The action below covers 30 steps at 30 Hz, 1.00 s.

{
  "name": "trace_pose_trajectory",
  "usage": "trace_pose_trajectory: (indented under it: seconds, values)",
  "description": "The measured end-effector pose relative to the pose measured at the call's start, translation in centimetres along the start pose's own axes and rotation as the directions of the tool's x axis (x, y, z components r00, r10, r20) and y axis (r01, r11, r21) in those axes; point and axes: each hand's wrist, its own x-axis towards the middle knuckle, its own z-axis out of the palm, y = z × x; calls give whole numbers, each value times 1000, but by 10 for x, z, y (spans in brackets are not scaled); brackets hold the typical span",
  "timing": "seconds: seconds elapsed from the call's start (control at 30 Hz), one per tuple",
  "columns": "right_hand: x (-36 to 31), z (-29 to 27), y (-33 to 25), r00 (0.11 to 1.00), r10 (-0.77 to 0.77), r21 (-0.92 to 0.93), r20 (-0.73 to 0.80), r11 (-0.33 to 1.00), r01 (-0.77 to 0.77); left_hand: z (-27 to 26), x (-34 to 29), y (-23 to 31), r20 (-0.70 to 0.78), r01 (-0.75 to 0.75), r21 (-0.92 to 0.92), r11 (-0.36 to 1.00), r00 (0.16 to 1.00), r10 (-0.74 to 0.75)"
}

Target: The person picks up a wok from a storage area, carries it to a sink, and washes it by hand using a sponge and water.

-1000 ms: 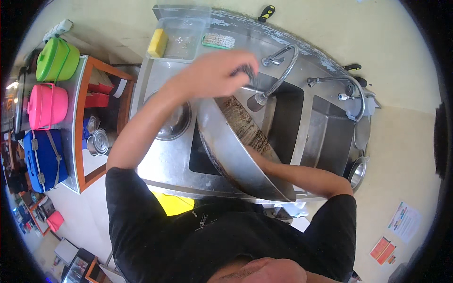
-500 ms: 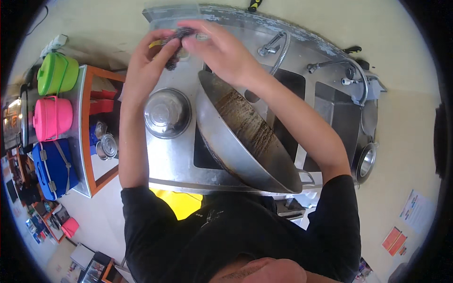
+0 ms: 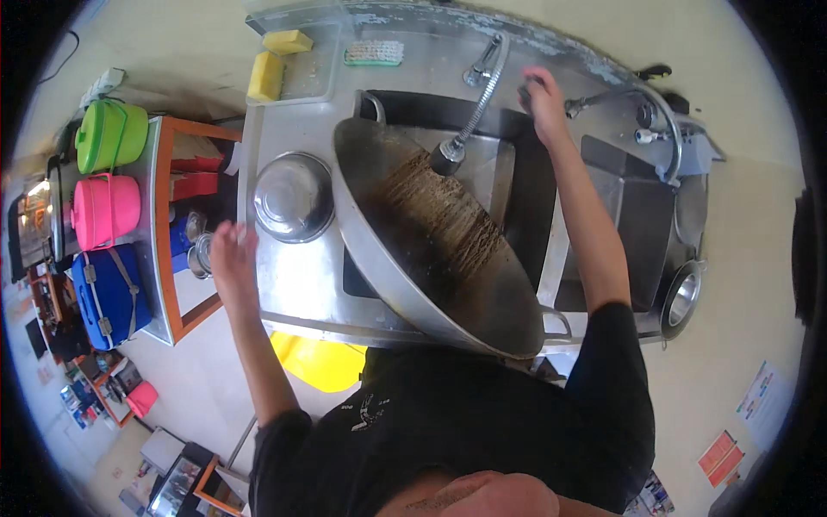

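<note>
A large round steel wok [image 3: 431, 250], its inside streaked with brown residue, leans tilted across the sink basin [image 3: 517, 215]. A flexible spray hose hangs over it, with the nozzle [image 3: 448, 157] just above the wok. My right hand [image 3: 541, 96] reaches over the basin to the back ledge, fingers curled on a dark tap handle beside the pipework. My left hand [image 3: 231, 257] lies open, fingers apart, on the counter's left edge, just below an upturned steel bowl [image 3: 293, 196].
Two yellow sponges [image 3: 265, 76] and a green-white brush [image 3: 375, 53] lie in a tray at the back left. A second basin [image 3: 633, 215] sits to the right. Green [image 3: 112, 136], pink and blue containers stand on an orange-framed shelf at left. A yellow object [image 3: 319, 362] lies under the counter.
Both hands were together at the back-left tray. The left hand has dropped back to the counter's left edge, and the right has swung across to the tap at the back right.
</note>
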Motion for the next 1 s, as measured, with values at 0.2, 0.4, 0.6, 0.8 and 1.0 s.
trace_pose_trajectory:
  seconds: [0.2, 0.4, 0.6, 0.8, 1.0]
  values:
    - [48, 21, 34, 954, -49, -542, 294, 814, 209, -63, -117, -79, -297, 178, 244, 953, 950, -101]
    - [-7, -10, 50, 933, -243, -241, 266, 920, 309, -72, -165, -136, -297, 103, 538, 836, 952, 73]
    - [45, 1, 63, 918, -311, -351, 248, 854, 384, -38, -159, -153, -73, -85, 718, 691, 978, 196]
    - [44, -3, 64, 918, -259, -496, 300, 780, 382, -37, -172, -168, -107, -99, 718, 689, 963, 249]
    - [40, -10, 39, 913, -140, -478, 382, 816, 325, -17, -169, -172, -96, -131, 687, 715, 959, 268]
